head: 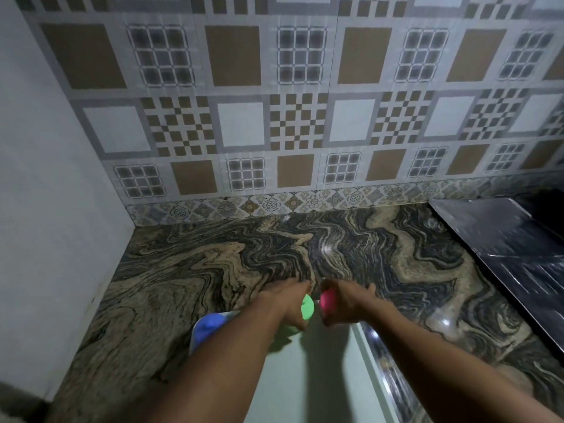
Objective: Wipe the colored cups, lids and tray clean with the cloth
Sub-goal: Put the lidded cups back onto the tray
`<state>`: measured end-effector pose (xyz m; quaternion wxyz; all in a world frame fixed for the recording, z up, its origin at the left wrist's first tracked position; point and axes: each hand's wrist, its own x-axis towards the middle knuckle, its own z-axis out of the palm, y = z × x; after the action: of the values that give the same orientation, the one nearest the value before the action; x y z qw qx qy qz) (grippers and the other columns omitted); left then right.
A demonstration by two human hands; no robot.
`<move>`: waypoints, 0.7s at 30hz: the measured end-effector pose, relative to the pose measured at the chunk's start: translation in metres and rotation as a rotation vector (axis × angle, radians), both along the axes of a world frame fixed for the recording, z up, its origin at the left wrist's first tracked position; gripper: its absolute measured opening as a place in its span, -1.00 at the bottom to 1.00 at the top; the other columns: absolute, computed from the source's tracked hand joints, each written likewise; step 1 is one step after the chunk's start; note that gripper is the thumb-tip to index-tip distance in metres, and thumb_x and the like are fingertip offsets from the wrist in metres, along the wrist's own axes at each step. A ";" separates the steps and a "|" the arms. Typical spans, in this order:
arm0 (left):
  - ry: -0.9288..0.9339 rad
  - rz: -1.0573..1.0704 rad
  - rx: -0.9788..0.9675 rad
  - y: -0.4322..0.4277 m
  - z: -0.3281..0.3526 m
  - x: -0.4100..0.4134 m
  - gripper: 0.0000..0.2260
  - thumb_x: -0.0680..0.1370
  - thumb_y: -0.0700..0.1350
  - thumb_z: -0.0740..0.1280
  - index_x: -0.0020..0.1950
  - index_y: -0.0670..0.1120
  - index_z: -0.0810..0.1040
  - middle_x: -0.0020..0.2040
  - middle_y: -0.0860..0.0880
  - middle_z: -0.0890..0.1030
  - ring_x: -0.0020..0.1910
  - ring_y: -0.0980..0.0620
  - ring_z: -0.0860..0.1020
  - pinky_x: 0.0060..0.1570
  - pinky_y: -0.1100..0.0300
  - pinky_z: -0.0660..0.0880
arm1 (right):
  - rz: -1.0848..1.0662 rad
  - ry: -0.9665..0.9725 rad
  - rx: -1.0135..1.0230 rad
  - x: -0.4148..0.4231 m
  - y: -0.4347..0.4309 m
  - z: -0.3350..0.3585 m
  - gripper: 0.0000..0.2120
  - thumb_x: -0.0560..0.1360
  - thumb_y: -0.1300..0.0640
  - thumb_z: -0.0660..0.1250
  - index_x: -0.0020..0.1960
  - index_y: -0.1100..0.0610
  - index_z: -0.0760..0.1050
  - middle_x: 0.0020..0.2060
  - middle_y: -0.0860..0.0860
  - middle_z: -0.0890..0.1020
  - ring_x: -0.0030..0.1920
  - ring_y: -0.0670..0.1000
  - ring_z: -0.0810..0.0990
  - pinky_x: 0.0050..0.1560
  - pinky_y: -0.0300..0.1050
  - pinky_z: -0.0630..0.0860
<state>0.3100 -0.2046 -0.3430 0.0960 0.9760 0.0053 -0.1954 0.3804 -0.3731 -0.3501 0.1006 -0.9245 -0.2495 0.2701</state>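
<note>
Head view. A stone countertop (pixel 183 270), veined in swirling tan and black, runs back to a tiled wall (pixel 274 102) patterned with brown, white and checkered squares above a narrow floral border. A plain pale wall (pixel 45 178) closes the left side, and a dark glossy slab (pixel 503 248) lies on the counter at the right edge. A pale tray (pixel 323 386) sits on the counter at lower centre, reaching out of the bottom of the frame.

The left hand (pixel 290 303) is curled, with fingers above and thumb below, gripping a green cup (pixel 307 307) that shows as a round green face between them. The right hand (pixel 348 303) is likewise curled, gripping a pink cup (pixel 328 300) whose rounded end shows at the inner side of the hand. The image is blurred, so finer finger placement cannot be told. The two cups are held just beside each other over the far end of the tray. A blue cup (pixel 210 326) stands at the tray's far-left corner, partly hidden by the left forearm.

Both forearms rise from the bottom edge, bare, and converge toward the centre, backs of the hands up, knuckles pointing to the tiled wall.
</note>
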 end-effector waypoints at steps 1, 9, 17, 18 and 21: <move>0.006 -0.010 0.021 -0.003 -0.003 -0.002 -0.39 0.31 0.06 0.56 0.27 0.02 0.40 0.26 -0.10 0.51 0.19 -0.16 0.53 0.13 0.03 0.49 | 0.004 -0.012 -0.013 -0.001 -0.004 -0.008 -0.25 0.02 -0.29 0.42 0.20 -0.26 0.37 0.18 -0.05 0.62 0.17 0.13 0.58 0.33 0.36 0.32; -0.031 -0.028 0.116 -0.010 0.001 -0.015 -0.21 0.34 0.12 0.56 0.46 0.06 0.25 0.43 -0.10 0.35 0.39 -0.19 0.36 0.31 -0.10 0.34 | 0.001 -0.118 -0.098 -0.016 -0.010 -0.007 -0.01 0.19 -0.27 0.55 0.50 -0.21 0.13 0.36 0.04 0.52 0.36 0.18 0.44 0.38 0.34 0.10; -0.218 0.110 0.112 -0.013 0.024 -0.062 -0.19 0.40 0.16 0.48 0.53 0.12 0.14 0.46 -0.10 0.28 0.43 -0.18 0.30 0.40 -0.12 0.30 | -0.001 -0.327 0.032 -0.046 -0.032 0.006 0.02 0.22 -0.42 0.41 0.55 -0.19 0.04 0.46 0.08 0.35 0.42 0.18 0.32 0.37 0.31 0.22; -0.253 0.129 0.110 -0.016 0.026 -0.071 -0.20 0.41 0.16 0.47 0.54 0.12 0.13 0.46 -0.10 0.29 0.44 -0.17 0.29 0.41 -0.10 0.28 | 0.004 -0.361 0.063 -0.052 -0.036 0.007 -0.04 0.25 -0.43 0.35 0.53 -0.18 0.07 0.45 0.07 0.37 0.41 0.17 0.34 0.35 0.29 0.24; -0.342 0.160 0.106 -0.029 0.023 -0.105 -0.24 0.43 0.16 0.42 0.54 0.12 0.13 0.43 -0.09 0.30 0.47 -0.15 0.24 0.44 -0.09 0.24 | 0.050 -0.470 0.169 -0.077 -0.049 0.008 -0.25 0.37 -0.36 0.24 0.49 -0.13 0.20 0.39 0.03 0.44 0.36 0.13 0.40 0.30 0.20 0.29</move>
<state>0.2046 -0.2339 -0.3196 0.0594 0.9951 0.0768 -0.0180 0.3033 -0.4221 -0.3419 0.1099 -0.9437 -0.3107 0.0283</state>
